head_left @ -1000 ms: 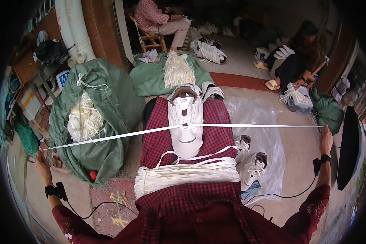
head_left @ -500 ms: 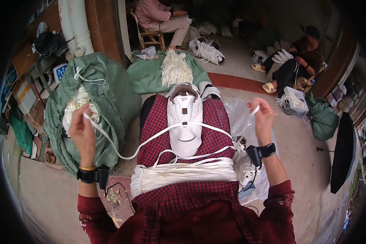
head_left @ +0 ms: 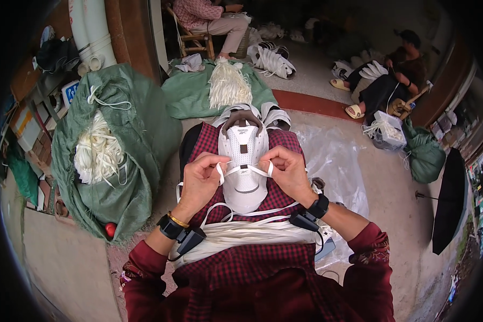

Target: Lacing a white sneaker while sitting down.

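A white shoe upper [head_left: 245, 188] lies on my lap over a red-and-black checked apron [head_left: 276, 211]. Across its tongue runs a flat white shoelace [head_left: 232, 171]. My left hand [head_left: 201, 177] pinches the lace at the left edge of the upper. At the right edge my right hand [head_left: 288, 173] pinches the other side of it. Both hands are closed and close to the eyelet edges; the fingertips partly hide the lace ends. Below the shoe, a thick bundle of white laces [head_left: 225, 240] lies across my lap.
A green sack [head_left: 145, 139] with white laces [head_left: 99, 150] stands at left. More laces [head_left: 229, 86] lie on a green sheet [head_left: 188, 99] ahead. Two people sit beyond. A lace-filled box [head_left: 386, 129], a green bag [head_left: 426, 153] and a black umbrella [head_left: 451, 204] are at right.
Both hands have come inward from wide apart to the two sides of the shoe upper. The lace, earlier drawn out long to the left, is now gripped close to the shoe.
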A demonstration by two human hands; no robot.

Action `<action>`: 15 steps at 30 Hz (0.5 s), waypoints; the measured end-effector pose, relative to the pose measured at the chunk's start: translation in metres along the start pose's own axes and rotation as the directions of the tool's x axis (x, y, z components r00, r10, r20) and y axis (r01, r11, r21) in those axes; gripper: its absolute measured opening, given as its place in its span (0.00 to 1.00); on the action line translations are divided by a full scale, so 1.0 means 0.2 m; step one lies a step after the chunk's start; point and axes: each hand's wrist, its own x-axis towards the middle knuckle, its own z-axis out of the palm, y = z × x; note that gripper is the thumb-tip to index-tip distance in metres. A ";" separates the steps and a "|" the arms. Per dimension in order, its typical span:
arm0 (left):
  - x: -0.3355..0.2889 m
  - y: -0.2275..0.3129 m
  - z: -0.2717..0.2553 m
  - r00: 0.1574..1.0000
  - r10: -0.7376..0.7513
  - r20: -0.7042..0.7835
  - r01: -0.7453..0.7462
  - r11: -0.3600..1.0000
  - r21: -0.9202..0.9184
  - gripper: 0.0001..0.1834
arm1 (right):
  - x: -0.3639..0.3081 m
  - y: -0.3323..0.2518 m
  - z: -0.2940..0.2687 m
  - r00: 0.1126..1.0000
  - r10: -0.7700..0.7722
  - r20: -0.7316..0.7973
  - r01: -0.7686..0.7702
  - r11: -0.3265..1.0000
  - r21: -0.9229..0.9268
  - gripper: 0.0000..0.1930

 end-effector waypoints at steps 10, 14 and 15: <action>-0.02 0.03 -0.01 0.988 -0.141 -0.068 0.127 0.977 -0.172 0.08 | 0.01 -0.08 0.02 0.999 -0.043 -0.006 0.041 0.988 -0.146 0.05; -0.01 0.04 -0.01 0.968 -0.244 -0.065 0.218 0.936 -0.277 0.08 | 0.03 -0.14 0.05 0.953 -0.268 0.143 0.301 0.782 -0.546 0.08; -0.01 0.03 0.00 0.978 -0.196 -0.066 0.181 0.966 -0.183 0.08 | 0.04 -0.14 0.06 0.905 -0.364 0.222 0.418 0.657 -0.627 0.09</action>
